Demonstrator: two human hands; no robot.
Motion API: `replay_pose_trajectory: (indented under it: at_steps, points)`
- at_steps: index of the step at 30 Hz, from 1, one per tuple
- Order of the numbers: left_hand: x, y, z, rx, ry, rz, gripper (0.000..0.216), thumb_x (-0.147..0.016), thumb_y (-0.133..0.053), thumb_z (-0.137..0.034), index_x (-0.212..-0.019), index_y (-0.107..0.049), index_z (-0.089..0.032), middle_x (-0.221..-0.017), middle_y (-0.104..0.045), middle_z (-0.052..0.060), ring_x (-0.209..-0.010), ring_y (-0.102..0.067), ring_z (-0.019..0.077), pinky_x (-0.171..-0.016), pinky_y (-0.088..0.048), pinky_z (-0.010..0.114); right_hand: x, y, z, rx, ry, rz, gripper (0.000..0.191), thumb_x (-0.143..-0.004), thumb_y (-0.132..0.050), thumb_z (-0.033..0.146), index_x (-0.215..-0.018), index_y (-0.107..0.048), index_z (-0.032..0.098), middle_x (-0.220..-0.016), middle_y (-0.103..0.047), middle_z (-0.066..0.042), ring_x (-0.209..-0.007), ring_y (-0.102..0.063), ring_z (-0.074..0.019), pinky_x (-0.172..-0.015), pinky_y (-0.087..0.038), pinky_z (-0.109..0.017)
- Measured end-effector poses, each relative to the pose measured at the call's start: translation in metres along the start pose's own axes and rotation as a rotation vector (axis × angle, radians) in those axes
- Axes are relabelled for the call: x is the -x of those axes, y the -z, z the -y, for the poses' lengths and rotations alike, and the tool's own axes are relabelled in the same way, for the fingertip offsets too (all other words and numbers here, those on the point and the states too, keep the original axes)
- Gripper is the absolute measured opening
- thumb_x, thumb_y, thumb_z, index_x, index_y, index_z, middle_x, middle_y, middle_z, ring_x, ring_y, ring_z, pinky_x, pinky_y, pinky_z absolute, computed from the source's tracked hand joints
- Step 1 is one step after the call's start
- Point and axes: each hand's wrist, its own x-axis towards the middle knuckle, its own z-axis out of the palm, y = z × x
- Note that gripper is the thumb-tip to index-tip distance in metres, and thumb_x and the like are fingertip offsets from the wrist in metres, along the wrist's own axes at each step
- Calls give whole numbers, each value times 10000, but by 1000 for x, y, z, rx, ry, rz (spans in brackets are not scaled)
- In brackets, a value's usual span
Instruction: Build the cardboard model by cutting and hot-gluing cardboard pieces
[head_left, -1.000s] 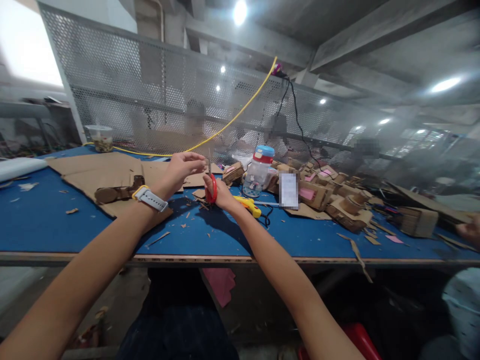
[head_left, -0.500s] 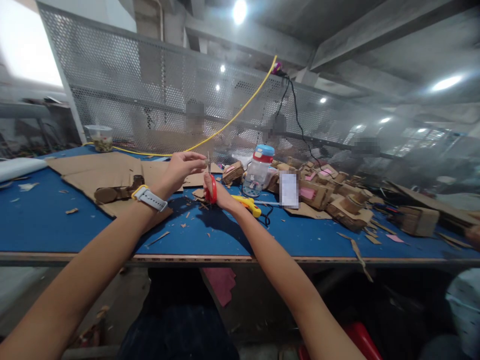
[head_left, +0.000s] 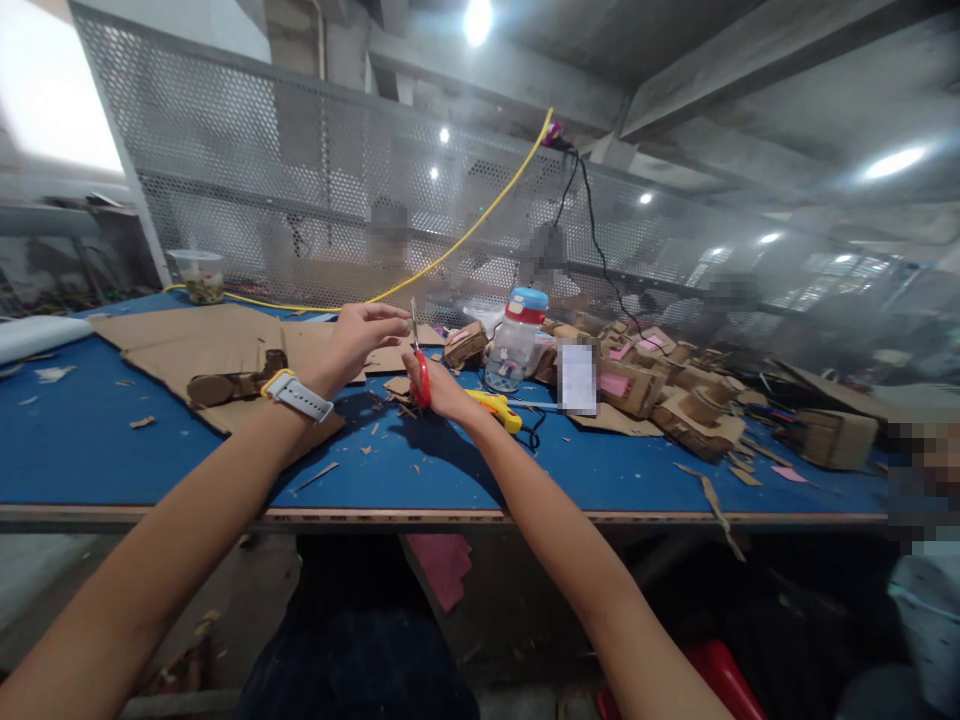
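Note:
Red-handled scissors (head_left: pixel 423 378) are in my right hand (head_left: pixel 444 390), its fingers wrapped through the loops. Their blades point upward, close to the fingertips of my left hand (head_left: pixel 366 338). That hand, wearing a pale watch on the wrist, has its fingers drawn together in a pinch. Whatever lies between those fingertips is too small to make out. Cardboard scraps (head_left: pixel 401 388) lie on the blue table under the scissors. Just right of my right hand rests a yellow glue gun (head_left: pixel 495 408).
A cardboard sheet (head_left: pixel 195 340) with a brown cardboard piece (head_left: pixel 232 385) covers the left. Beyond the glue gun stand a water bottle (head_left: pixel 510 345) and piled cardboard models (head_left: pixel 690 400). A yellow cable (head_left: pixel 480 222) hangs behind. Another person is partly visible at the far right.
The scissors have tilted slightly, their blades leaning a little further left. My left hand stays almost in place. At the right edge, the other person has come further into view.

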Motion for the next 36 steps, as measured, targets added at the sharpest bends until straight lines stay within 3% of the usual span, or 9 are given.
replay_pose_trajectory:
  at_steps: [6,14,20,25,29,32,36]
  points:
    - [-1,0,1,43,-7,9,281,-477,-776,-191,-745,-722,-124,-681,-663,15,-670,-590,123,-698,-489,279,-1,2,5,168,27,-15,525,-926,-328,642,-657,-429,203,-617,-470,21,-648,-459,-128,-621,-368,-238]
    - [-3,-2,6,122,2,34,268,-511,-772,-195,-760,-732,-104,-653,-651,15,-651,-586,113,-842,-503,332,-10,0,-10,85,-100,-151,494,-937,-303,613,-696,-446,206,-640,-492,32,-612,-487,-117,-629,-375,-230]
    - [-10,6,8,215,-22,29,292,-481,-828,-201,-747,-730,-129,-750,-681,39,-814,-629,152,-905,-486,336,-1,7,12,428,-216,-113,463,-889,-489,572,-656,-531,174,-608,-508,10,-622,-472,-126,-592,-316,-231]
    - [-15,11,5,248,-35,-3,310,-474,-855,-197,-753,-734,-139,-760,-690,34,-833,-646,146,-898,-502,308,8,5,22,607,-225,-55,332,-859,-561,478,-746,-623,172,-731,-624,-41,-671,-532,-149,-597,-321,-245]
    - [-15,16,2,195,-35,-45,309,-486,-871,-217,-745,-724,-136,-737,-690,33,-785,-652,141,-852,-516,299,10,-6,20,656,-195,51,348,-827,-600,476,-722,-652,148,-710,-658,-49,-666,-577,-153,-583,-329,-246]
    - [-12,21,-4,153,-38,-36,300,-499,-878,-219,-741,-723,-134,-723,-693,27,-735,-634,122,-816,-521,287,13,-10,27,713,-105,91,354,-837,-604,484,-911,-680,146,-865,-720,-79,-784,-642,-179,-610,-382,-248]
    - [4,37,-21,-128,-76,5,286,-596,-827,-337,-793,-720,-160,-733,-680,16,-679,-609,122,-687,-520,269,25,13,43,830,-116,15,378,-873,-555,483,-1002,-679,150,-1027,-716,-138,-963,-655,-253,-697,-424,-291]
